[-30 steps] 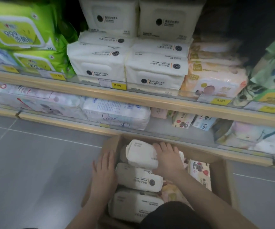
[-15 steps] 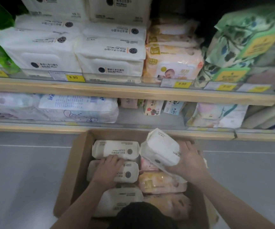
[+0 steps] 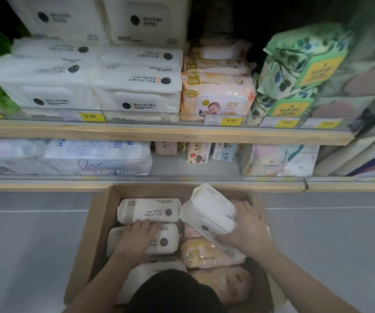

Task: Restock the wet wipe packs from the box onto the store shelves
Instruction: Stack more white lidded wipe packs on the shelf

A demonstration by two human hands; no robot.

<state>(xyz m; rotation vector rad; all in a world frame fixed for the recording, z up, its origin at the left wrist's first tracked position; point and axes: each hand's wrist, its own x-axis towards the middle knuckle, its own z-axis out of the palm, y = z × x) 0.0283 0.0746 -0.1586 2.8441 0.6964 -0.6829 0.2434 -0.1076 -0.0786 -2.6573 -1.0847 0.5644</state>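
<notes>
An open cardboard box (image 3: 96, 213) stands on the floor in front of the shelves and holds several wet wipe packs. My right hand (image 3: 246, 231) grips a white pack (image 3: 209, 211), tilted up above the box's right side. My left hand (image 3: 136, 236) lies on the middle white pack (image 3: 166, 240) in the left column, fingers curled over it. Another white pack (image 3: 150, 210) lies behind it. Peach packs (image 3: 202, 251) fill the right column. Matching white packs (image 3: 136, 86) are stacked on the upper shelf (image 3: 159, 134).
Peach baby-wipe packs (image 3: 218, 96) and green leaf-print packs (image 3: 294, 71) sit right of the white ones, with yellow price tags (image 3: 230, 120) below. The lower shelf (image 3: 182, 179) holds blue-printed packs (image 3: 96, 157) and small packs. Grey floor (image 3: 24, 245) flanks the box.
My right hand has lifted the white pack up and to the right out of the box. My left hand moved from the box's edge onto the middle white pack. The view shifted right.
</notes>
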